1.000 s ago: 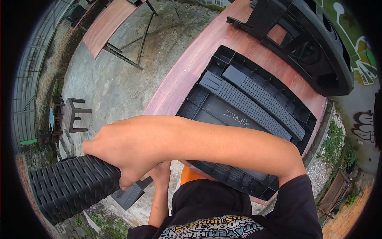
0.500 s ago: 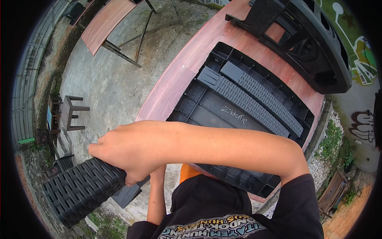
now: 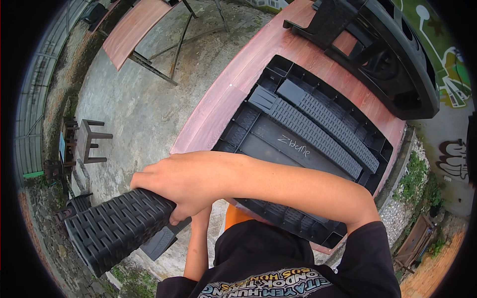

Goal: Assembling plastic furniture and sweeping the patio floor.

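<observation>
My right arm reaches across to the left, and my right hand is closed around the end of a black plastic leg with a woven pattern. The leg slants down toward the lower left. My left forearm comes up from the lower edge; its hand is hidden behind the right hand and wrist. Beside it, below the held leg, shows part of another dark plastic piece; whether the left hand holds it cannot be seen. An upturned black plastic tabletop holds two similar legs.
The tabletop lies on a reddish wood-look table. A large black plastic frame stands at its far right. Across the concrete floor are a brown stool and another wood-look table. A wooden bench is at lower right.
My right hand and the leg in it have shifted to the right, closer to my body. The left forearm has barely moved. The tabletop and its two legs stay in place.
</observation>
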Demonstrator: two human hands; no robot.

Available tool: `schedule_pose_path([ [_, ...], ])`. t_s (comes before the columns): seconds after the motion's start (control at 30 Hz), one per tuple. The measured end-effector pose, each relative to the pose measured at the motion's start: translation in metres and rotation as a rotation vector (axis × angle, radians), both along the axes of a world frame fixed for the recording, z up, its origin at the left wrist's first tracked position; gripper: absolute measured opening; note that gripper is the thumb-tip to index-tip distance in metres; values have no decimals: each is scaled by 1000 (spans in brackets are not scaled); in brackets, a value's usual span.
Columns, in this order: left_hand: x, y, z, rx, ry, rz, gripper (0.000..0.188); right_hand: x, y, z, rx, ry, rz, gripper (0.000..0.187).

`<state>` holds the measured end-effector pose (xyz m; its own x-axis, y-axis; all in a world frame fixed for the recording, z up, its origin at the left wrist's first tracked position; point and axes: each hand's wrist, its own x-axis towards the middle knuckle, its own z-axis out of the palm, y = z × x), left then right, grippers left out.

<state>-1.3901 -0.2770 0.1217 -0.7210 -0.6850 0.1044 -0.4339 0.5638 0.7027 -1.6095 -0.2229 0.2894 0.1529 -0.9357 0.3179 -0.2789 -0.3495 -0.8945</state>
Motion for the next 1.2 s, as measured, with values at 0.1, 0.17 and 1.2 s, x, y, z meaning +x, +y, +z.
schedule_pose_path([
  [0.1,1,-3,-10,68,64,19,44,3,0,-7,-40,-35,-29,61],
  [0.17,1,-4,-16,7,34,8,45,5,-1,-9,-40,-36,-31,63],
  [1.2,132,103,3,210,273,199,79,25,262,-157,667,664,-1325,72],
])
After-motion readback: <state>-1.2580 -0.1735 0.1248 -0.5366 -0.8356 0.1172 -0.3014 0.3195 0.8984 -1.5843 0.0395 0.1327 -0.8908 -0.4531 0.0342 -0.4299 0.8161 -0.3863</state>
